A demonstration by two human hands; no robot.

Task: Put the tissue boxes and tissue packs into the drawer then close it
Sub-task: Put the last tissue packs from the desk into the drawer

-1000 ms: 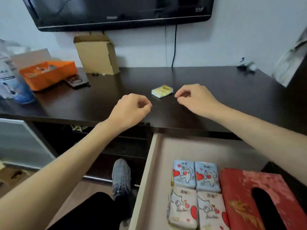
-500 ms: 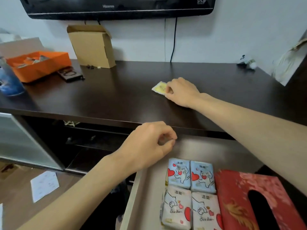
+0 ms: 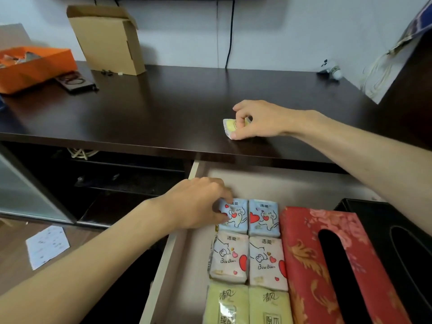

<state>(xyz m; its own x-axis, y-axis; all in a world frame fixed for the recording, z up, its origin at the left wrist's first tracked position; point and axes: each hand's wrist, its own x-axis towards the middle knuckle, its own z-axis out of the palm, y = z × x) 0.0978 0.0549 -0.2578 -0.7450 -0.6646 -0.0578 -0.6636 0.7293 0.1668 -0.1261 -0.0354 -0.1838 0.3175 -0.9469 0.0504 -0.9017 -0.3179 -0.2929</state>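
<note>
On desktop, yellow pack lies tilted.

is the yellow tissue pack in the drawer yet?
No, the yellow tissue pack is on the dark tabletop, pinched by the right hand, outside the open drawer.

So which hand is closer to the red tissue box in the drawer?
Left. The left hand rests on a blue tissue pack in the drawer, one pack away from the red tissue box. The right hand is up on the cabinet top, pinching a yellow pack.
</note>
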